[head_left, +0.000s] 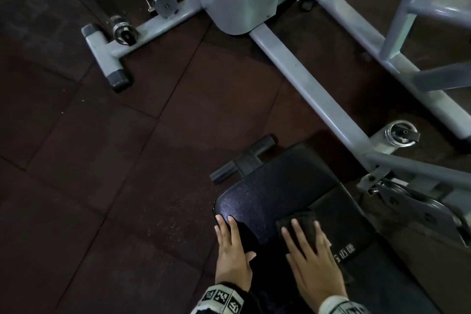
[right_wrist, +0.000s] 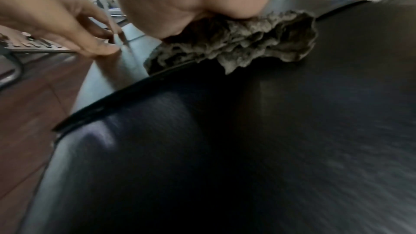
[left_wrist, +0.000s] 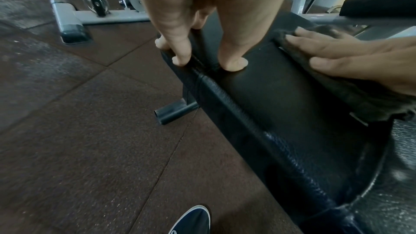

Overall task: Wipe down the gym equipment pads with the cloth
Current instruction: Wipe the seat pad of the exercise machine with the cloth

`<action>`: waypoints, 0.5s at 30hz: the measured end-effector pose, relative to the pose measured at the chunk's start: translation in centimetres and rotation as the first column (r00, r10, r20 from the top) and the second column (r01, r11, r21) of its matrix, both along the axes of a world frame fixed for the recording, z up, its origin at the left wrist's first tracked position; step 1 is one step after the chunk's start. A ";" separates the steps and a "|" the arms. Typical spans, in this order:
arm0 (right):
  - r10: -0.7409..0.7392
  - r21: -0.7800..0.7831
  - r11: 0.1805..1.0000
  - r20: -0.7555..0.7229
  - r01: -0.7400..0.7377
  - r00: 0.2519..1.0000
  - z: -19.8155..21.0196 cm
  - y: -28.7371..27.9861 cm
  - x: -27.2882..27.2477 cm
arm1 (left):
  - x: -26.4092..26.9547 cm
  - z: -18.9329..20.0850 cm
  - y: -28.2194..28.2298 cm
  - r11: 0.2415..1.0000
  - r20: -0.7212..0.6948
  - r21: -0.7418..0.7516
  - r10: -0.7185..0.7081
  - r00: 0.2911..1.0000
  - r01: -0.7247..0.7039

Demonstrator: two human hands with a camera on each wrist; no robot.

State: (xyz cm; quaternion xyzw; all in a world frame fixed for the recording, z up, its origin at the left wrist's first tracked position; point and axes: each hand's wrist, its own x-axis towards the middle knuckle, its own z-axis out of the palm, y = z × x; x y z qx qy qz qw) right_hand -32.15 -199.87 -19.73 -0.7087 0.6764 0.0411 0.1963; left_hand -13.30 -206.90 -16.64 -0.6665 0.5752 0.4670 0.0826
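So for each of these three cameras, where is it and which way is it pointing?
Head: worn high, looking down at the bench pad; both hands show.
Left wrist: along the left hand bracing the pad edge; a shoe shows.
Right wrist: along the right hand pressing the cloth.
All share pad, cloth, both hands.

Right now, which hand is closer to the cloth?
Right. The right hand lies flat on top of the cloth, pressing it onto the pad. The left hand rests apart on the pad's left edge.
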 end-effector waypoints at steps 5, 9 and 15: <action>0.087 0.041 0.995 0.053 -0.089 0.995 0.6 -7.3 2.6 | -0.1 0.0 -0.2 1.000 0.001 0.014 0.015 1.000 -0.015; 0.010 0.071 0.997 0.014 -0.011 1.000 1.2 -14.4 0.8 | 0.0 0.1 -0.1 1.000 0.007 -0.007 0.003 1.000 -0.003; -0.121 0.099 0.987 -0.068 0.128 0.990 0.9 -14.8 -5.7 | -0.1 0.2 -0.1 1.000 0.012 -0.015 0.006 1.000 -0.006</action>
